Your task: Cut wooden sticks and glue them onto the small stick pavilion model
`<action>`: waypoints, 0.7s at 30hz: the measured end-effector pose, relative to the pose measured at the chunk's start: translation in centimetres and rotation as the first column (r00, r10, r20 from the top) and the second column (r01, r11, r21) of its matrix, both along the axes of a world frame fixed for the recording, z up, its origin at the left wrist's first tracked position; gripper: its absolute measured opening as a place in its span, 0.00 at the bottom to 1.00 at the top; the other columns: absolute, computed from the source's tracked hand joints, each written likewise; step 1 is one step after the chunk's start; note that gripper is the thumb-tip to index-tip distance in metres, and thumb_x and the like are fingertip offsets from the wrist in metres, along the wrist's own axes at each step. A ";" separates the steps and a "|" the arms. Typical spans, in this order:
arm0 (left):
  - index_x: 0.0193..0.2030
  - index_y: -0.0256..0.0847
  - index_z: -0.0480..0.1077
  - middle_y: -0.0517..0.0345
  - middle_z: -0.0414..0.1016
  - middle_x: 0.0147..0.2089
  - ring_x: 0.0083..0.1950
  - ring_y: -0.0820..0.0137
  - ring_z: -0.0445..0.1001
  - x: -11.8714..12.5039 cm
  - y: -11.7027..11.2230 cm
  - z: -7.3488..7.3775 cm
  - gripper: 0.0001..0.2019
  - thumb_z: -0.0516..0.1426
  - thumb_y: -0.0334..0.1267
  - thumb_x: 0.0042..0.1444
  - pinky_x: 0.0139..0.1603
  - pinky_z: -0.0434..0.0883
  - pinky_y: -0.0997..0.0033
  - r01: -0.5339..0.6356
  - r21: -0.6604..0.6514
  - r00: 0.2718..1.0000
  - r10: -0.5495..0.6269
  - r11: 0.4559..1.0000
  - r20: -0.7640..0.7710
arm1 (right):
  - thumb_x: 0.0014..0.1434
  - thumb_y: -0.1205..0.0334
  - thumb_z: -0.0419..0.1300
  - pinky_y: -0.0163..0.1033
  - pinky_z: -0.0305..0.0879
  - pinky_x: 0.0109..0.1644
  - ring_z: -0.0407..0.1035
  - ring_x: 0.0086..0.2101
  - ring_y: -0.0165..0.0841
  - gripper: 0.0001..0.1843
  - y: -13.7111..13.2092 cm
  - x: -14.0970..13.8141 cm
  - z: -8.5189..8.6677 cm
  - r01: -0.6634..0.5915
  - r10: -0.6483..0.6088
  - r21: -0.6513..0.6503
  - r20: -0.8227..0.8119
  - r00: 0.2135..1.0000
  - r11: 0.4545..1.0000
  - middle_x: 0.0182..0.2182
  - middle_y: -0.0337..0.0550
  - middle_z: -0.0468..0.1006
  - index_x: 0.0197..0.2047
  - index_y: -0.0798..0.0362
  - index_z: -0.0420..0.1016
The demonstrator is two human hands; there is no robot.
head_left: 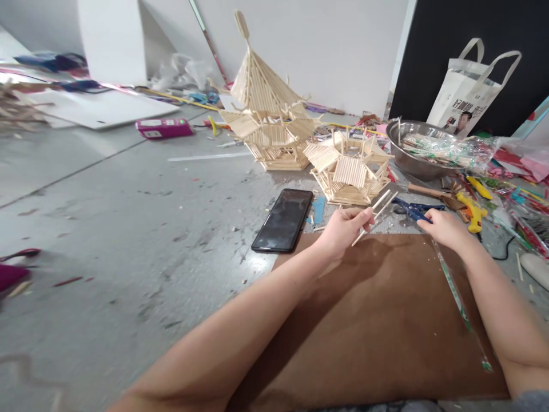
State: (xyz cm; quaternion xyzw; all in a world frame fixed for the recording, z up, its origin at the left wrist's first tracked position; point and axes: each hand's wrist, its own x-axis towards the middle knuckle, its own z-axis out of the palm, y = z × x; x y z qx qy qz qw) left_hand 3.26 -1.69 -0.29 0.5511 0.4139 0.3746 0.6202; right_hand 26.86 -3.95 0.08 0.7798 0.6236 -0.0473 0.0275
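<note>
My left hand (349,229) pinches a few thin wooden sticks (381,205) above the far edge of a brown board (364,320). To its right, the fingers of my right hand (444,226) are closed on the handle of blue pliers (414,210), which lie low near the floor. Just beyond my hands stands a small pavilion model (351,171) built of sticks, with open gaps at its top. Behind it on the left rises a taller stick pagoda model (270,114) with a pointed roof. A narrow clear plastic wrapper (454,294) with green print lies on the board below my right hand.
A black phone (283,220) lies left of my left hand. On the right are a steel bowl (416,154) of wrapped sticks, a yellow glue gun (472,212) and a white bag (465,91). A purple power strip (164,128) sits farther back on the grey floor.
</note>
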 end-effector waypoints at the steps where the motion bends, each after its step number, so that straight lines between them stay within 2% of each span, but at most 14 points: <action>1: 0.21 0.35 0.68 0.68 0.51 0.12 0.14 0.83 0.45 0.0 -0.1 -0.1 0.17 0.55 0.49 0.48 0.17 0.42 0.76 -0.003 0.006 0.999 0.003 1.000 -0.034 | 0.54 0.49 0.46 0.38 0.57 0.33 0.70 0.36 0.40 0.20 -0.1 0.3 0.1 0.016 -0.015 0.056 -0.030 0.999 0.998 0.35 0.50 0.76 0.39 0.53 0.70; 3: 0.22 0.35 0.69 0.68 0.52 0.12 0.14 0.83 0.46 0.1 -0.2 -0.2 0.17 0.54 0.48 0.49 0.16 0.43 0.77 0.000 -0.003 0.994 0.000 1.000 -0.106 | 0.54 0.48 0.47 0.37 0.57 0.33 0.70 0.35 0.39 0.19 -0.2 0.9 0.4 0.052 -0.034 0.183 -0.100 0.994 0.982 0.34 0.49 0.76 0.38 0.52 0.69; 6: 0.25 0.35 0.70 0.63 0.65 0.19 0.13 0.84 0.51 0.3 -0.2 -0.6 0.16 0.54 0.47 0.49 0.15 0.48 0.77 0.054 -0.046 0.988 -0.060 0.997 -0.140 | 0.52 0.47 0.50 0.37 0.59 0.33 0.70 0.32 0.37 0.18 -0.3 1.5 0.6 0.094 -0.022 0.330 -0.215 0.976 0.939 0.29 0.46 0.76 0.35 0.52 0.69; 8: 0.25 0.35 0.69 0.58 0.71 0.27 0.14 0.84 0.56 0.3 -0.2 -0.9 0.15 0.54 0.47 0.49 0.15 0.52 0.77 0.108 -0.087 0.987 -0.117 0.990 -0.110 | 0.51 0.46 0.52 0.37 0.58 0.31 0.69 0.29 0.36 0.17 -0.3 1.7 0.5 0.117 -0.004 0.361 -0.300 0.954 0.925 0.26 0.44 0.75 0.33 0.52 0.68; 10: 0.25 0.35 0.68 0.54 0.73 0.34 0.14 0.83 0.60 0.4 -0.2 -1.1 0.15 0.55 0.47 0.48 0.15 0.55 0.77 0.135 -0.135 0.987 -0.146 0.982 -0.074 | 0.50 0.46 0.52 0.36 0.58 0.27 0.67 0.24 0.33 0.17 -0.1 1.7 0.4 0.145 0.029 0.371 -0.426 0.904 0.917 0.22 0.42 0.73 0.31 0.52 0.67; 12: 0.25 0.35 0.68 0.51 0.74 0.39 0.15 0.84 0.61 0.3 -0.2 -1.1 0.15 0.55 0.47 0.49 0.15 0.55 0.77 0.118 -0.159 0.991 -0.127 0.980 -0.051 | 0.50 0.46 0.54 0.35 0.56 0.24 0.63 0.20 0.30 0.16 -0.1 1.4 0.4 0.190 0.086 0.400 -0.579 0.811 0.896 0.19 0.38 0.70 0.30 0.51 0.66; 15: 0.24 0.35 0.68 0.50 0.73 0.44 0.14 0.85 0.60 0.3 -0.2 -0.8 0.15 0.54 0.47 0.49 0.15 0.54 0.77 0.058 -0.132 0.998 -0.057 0.990 0.010 | 0.46 0.49 0.59 0.34 0.53 0.21 0.58 0.17 0.27 0.15 -0.3 0.6 0.9 0.275 0.192 0.445 -0.754 0.628 0.852 0.16 0.33 0.65 0.29 0.51 0.64; 18: 0.22 0.35 0.67 0.51 0.72 0.46 0.16 0.86 0.60 0.2 -0.3 -0.2 0.16 0.55 0.47 0.49 0.17 0.56 0.77 0.020 -0.055 0.995 -0.015 0.998 0.100 | 0.45 0.55 0.61 0.33 0.53 0.21 0.56 0.16 0.25 0.13 -0.9 -0.1 1.6 0.313 0.306 0.468 -0.841 0.447 0.827 0.13 0.31 0.62 0.24 0.51 0.61; 21: 0.20 0.35 0.68 0.51 0.69 0.51 0.26 0.81 0.66 0.1 -0.3 0.1 0.15 0.56 0.46 0.47 0.24 0.62 0.76 -0.002 0.043 0.991 -0.004 0.999 0.134 | 0.48 0.60 0.59 0.34 0.58 0.25 0.58 0.17 0.26 0.08 -1.5 -0.5 2.3 0.305 0.403 0.464 -0.883 0.241 0.832 0.11 0.31 0.62 0.25 0.51 0.62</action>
